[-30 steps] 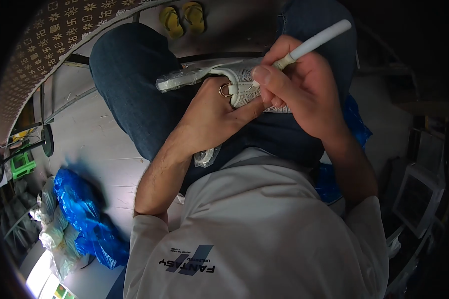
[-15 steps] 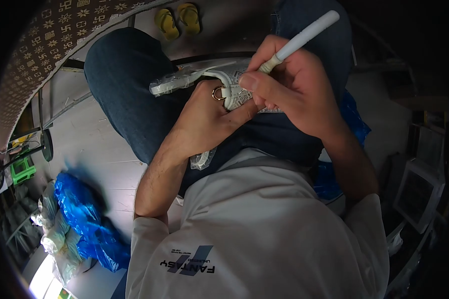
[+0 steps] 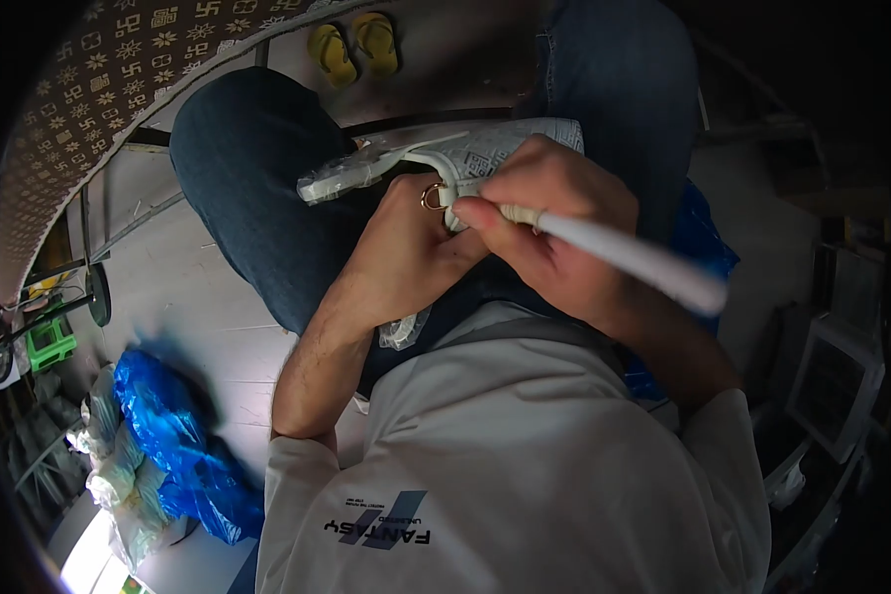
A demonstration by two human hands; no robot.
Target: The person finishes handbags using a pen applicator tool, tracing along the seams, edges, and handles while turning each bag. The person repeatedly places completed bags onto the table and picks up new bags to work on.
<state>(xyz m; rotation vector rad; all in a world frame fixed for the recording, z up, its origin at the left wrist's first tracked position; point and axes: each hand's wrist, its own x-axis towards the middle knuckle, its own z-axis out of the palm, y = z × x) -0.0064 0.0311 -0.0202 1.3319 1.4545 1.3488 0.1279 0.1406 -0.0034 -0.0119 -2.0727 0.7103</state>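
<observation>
A white item with a dark printed pattern, which looks like a bag (image 3: 480,148), lies across my lap. It has a gold D-ring (image 3: 433,196) and a pale strap (image 3: 351,180) wrapped in clear plastic. My left hand (image 3: 406,243) is closed around its near edge, beside the ring; the fingertips are hidden underneath. Pinched in my right hand (image 3: 559,223) is a slim white-handled tool (image 3: 634,255) with a beige band near its working end. Its tip is hidden by my fingers, close to the bag's edge next to my left thumb.
Yellow flip-flops (image 3: 354,49) lie on the floor ahead. To the left are a blue plastic bag (image 3: 173,426), pale plastic bags (image 3: 119,475) and a green plastic stool (image 3: 49,342). A patterned brown cloth (image 3: 79,109) hangs at upper left. A white-framed box (image 3: 837,386) stands at right.
My right hand has turned and moved lower. The tool's handle has swung from pointing up and away to pointing right and toward me. More of the bag's patterned side shows.
</observation>
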